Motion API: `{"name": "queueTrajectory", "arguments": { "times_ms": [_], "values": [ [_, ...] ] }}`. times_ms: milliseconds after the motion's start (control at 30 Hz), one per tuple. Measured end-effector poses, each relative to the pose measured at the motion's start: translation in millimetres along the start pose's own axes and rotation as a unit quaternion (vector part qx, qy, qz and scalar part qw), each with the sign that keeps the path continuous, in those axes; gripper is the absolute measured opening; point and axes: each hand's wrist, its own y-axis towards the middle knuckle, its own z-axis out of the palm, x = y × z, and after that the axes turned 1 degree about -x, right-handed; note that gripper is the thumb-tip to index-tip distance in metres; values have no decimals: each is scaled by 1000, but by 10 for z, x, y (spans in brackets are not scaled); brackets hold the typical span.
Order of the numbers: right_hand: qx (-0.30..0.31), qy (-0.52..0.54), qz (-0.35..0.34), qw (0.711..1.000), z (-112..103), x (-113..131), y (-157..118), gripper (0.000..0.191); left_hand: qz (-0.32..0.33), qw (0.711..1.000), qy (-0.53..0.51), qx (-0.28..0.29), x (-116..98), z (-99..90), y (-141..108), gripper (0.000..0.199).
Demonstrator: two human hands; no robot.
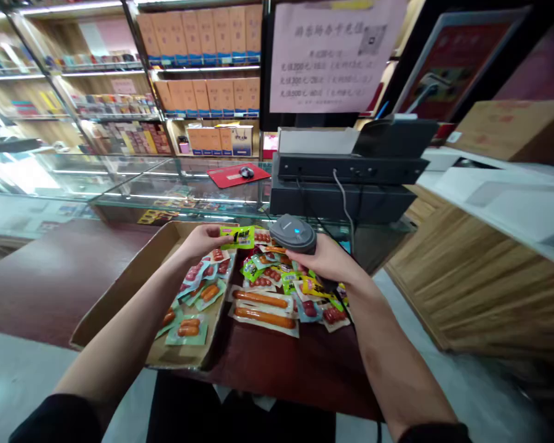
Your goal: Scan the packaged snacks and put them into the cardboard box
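Note:
My left hand [200, 241] pinches the end of a small yellow-green snack packet [240, 237], held above the right rim of a shallow cardboard box [115, 307]. Inside that box lie several clear sausage packets [189, 330]. In my right hand [325, 258] is a dark grey barcode scanner [293, 232] with a blue light on top; its head is close to the packet's right end. Beneath the scanner spreads a pile of sausage and snack packets [270, 275] on the dark red table. Two long sausages in clear wrap [263, 309] lie at the pile's front.
Behind the table stands a glass counter [175, 184] with a red mouse pad [221, 177] and a computer mouse [246, 173]. Black checkout equipment [341, 194] with cables rises at the back. A wooden-sided cabinet [484, 277] is at the right. A cable hangs from the scanner.

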Motion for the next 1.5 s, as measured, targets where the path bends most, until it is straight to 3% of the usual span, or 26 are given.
{"name": "queueTrajectory", "arguments": {
  "times_ms": [200,333,833,1300,1400,1500],
  "values": [
    [18,48,-47,998,577,127,36,35,-50,995,-91,-12,40,-239,-9,46],
    [23,27,-39,999,748,117,37,28,-51,993,-104,-10,33,-263,-10,48],
    [10,25,-39,999,783,-17,66,32,-65,991,-118,8,-1,-232,-60,47],
    [29,18,-43,999,746,51,34,32,-55,992,-116,6,-1,-230,-49,48],
    [24,18,-49,998,737,54,30,29,-45,994,-99,-11,-34,-309,-33,48],
    [20,30,-47,998,703,58,31,30,-25,997,-54,-47,-94,-552,-91,45]
  ]
}}
